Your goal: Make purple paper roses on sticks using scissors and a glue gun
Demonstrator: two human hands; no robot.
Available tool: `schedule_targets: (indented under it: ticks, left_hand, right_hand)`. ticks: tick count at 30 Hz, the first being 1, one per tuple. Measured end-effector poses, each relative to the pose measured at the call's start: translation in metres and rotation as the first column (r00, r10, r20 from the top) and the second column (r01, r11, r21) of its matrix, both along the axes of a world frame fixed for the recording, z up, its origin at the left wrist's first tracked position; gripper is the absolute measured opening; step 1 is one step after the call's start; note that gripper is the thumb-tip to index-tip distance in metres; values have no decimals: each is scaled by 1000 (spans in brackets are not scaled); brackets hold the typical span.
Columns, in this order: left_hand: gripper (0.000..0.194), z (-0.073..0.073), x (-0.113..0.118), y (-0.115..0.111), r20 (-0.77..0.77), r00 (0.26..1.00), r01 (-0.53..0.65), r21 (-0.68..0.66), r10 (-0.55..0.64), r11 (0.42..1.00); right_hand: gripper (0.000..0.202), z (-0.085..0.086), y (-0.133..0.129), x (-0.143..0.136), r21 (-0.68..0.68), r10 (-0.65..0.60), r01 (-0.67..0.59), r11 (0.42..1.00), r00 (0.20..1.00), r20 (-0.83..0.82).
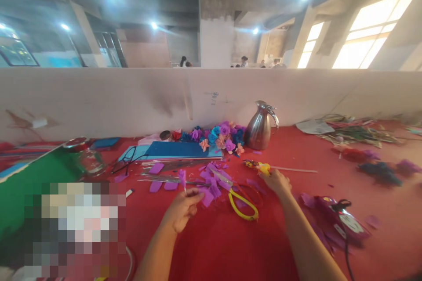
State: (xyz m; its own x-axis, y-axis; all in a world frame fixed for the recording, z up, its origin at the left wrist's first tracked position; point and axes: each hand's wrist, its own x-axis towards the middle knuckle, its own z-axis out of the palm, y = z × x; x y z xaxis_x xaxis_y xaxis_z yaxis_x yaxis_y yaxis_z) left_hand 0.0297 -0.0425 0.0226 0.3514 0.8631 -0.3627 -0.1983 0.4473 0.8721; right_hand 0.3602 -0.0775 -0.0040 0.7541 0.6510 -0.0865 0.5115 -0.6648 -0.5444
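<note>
Purple paper (pixel 182 178) stands up as our left hand (pixel 184 208) pinches its stem (pixel 185 191), likely sparing it creases, our right hand (pixel 277 183) beside the yellow bundle (pixel 264 168), grip unclear.

Glaring windows (pixel 372 33), stretched blurry edges (hazy overall)

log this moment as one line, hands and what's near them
left hand: pinching purple piece | right hand: at yellow item, grip unclear | between hands: scissors, purple scraps | behind: silver jug
</note>
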Motion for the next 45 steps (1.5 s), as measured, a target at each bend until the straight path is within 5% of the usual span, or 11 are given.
schedule_targets:
  ticks: [9,14,19,26,29,34,45]
  left_hand:
    - [43,-9,-1,2,-158,986,57,22,-52,998]
    - [42,-12,0,4,-148,989,18,31,-13,999]
    - [41,-12,1,4,-182,983,12,31,-6,999]
    - [34,-15,3,4,-314,948,-38,47,51,998]
    - [30,-17,4,3,-347,936,-45,52,60,998]
    - [20,-17,6,1,-415,905,-62,97,97,993]
    - [4,-24,8,0,-492,860,-38,195,131,980]
  right_hand:
    - [36,-10,18,15,-100,77,-73,992,997,32]
    - [22,-2,13,11,71,119,-114,991,990,-74]
    - [36,16,1,-4,318,268,-169,933,916,-300]
    - [35,21,-23,-64,523,469,-188,832,742,-479]
    - [34,15,-41,-90,571,588,-292,768,674,-447]
    - [26,11,-63,-111,522,732,-539,661,616,-291]
    - [42,11,-68,-123,295,748,-697,654,654,-111]
